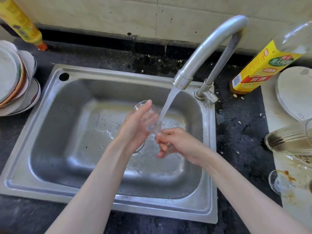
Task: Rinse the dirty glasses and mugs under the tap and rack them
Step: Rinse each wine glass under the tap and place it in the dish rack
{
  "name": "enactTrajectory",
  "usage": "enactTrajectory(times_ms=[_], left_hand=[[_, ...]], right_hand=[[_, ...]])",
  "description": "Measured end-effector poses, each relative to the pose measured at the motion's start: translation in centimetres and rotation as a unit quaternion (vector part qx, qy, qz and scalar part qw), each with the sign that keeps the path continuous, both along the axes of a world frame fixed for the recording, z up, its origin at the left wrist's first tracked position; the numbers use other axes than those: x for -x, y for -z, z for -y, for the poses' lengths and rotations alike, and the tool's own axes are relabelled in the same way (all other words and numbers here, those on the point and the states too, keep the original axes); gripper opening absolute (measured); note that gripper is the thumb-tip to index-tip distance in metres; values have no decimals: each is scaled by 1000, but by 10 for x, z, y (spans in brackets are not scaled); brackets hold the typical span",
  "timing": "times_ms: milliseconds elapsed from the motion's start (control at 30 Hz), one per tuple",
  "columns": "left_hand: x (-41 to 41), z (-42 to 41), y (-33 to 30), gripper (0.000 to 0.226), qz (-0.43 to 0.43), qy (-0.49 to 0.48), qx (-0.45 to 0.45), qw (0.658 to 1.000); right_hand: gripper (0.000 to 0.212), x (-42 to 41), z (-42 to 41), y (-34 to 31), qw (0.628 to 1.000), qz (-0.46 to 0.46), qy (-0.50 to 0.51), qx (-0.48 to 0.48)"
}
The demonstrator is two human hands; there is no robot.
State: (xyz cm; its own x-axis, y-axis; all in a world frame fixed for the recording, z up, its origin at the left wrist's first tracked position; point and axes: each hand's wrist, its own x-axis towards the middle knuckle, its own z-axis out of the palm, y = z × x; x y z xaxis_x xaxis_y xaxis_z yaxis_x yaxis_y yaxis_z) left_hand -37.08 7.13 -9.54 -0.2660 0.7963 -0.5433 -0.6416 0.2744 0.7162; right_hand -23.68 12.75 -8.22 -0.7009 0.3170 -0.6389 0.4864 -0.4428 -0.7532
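Note:
Over the steel sink (50, 132) my left hand (135, 125) grips a small clear glass (152, 115), tilted with its rim up and to the left. Water runs from the curved steel tap (207, 49) onto the glass's lower end. My right hand (175, 142) sits just below and to the right, its curled fingers touching the bottom of the glass in the stream. Dirty glassware lies on the right counter: a stained glass on its side (287, 141) and a smeared clear glass (280, 183).
A stack of bowls and plates (15, 81) stands left of the sink. A yellow bottle (22, 26) leans at the back left. A yellow-labelled bottle (263, 65) and a round white board (295, 92) are on the right. Crumbs dot the dark counter.

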Motion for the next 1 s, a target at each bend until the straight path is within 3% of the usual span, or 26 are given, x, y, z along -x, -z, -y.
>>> enactTrajectory(times_ms=[33,100,167,200,267,300,367,433,533,633,733,833,933,1000], left_hand=[[0,-1,0,40,17,28,0,999],[0,-2,0,41,29,62,-25,997],[0,-5,-1,34,51,60,-46,996],[-1,-8,0,32,58,56,-43,996],[-3,-12,6,31,59,39,-10,997],[-5,-14,11,28,59,25,10,998],[-8,-16,19,27,57,1,35,998],[-10,-15,21,28,59,-11,41,997],[-5,-14,21,33,40,17,51,998],[6,-13,16,41,38,26,94,994],[11,-10,15,34,113,-89,149,978],[12,-2,22,76,195,-133,186,954],[12,4,30,73,270,-203,209,918],[12,7,34,78,316,-249,211,891]], right_hand=[[29,0,-2,-2,995,-22,29,91],[27,0,-6,-5,948,-71,81,299],[25,-3,-6,-4,909,-107,112,387],[27,-3,-6,-5,911,-93,120,383],[34,-2,-2,-3,969,-13,95,229],[37,-2,3,-1,996,37,47,63],[40,-2,8,3,961,104,-47,-251],[40,-1,7,3,947,111,-63,-295],[35,4,0,-4,997,68,10,-39],[23,8,-5,-12,990,21,67,125],[22,12,-9,-14,975,-3,100,199],[26,14,-8,-14,969,-12,101,226],[37,12,-8,-9,964,-41,127,231],[31,7,-8,-8,958,-71,141,241]])
